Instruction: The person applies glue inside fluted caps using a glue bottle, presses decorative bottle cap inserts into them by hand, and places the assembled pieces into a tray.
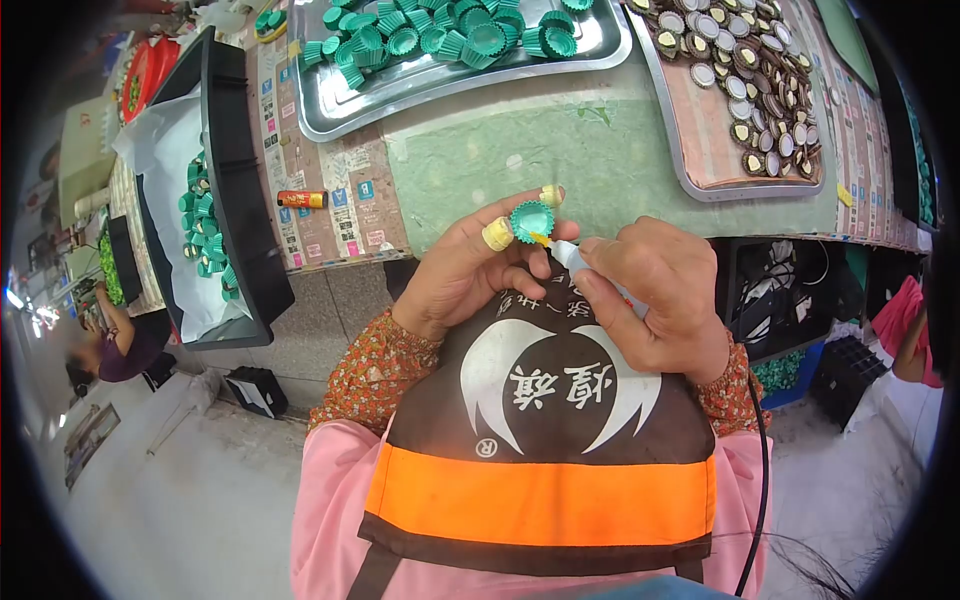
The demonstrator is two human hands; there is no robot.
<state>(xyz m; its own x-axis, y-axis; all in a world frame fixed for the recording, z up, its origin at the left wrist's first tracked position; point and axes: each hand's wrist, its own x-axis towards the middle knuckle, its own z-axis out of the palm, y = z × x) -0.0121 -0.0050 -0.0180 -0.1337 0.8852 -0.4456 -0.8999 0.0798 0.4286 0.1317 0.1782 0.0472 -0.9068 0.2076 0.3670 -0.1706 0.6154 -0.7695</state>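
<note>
"Mid-frame in the head view, what's in each grip?"

"My left grip (450,268) pinches a green cup (532,220); my right grip (660,290) holds a white tool (568,258), yellow at its tip, by the cup."

"And upper left?"

"Metal tray (375,103) on the surface (300,245), heaped with small green liners (485,38)."

I count two silver metal trays (345,105) up top, two yellow finger covers (496,235) at centre, dozens of green fluted cups (486,40).
</note>
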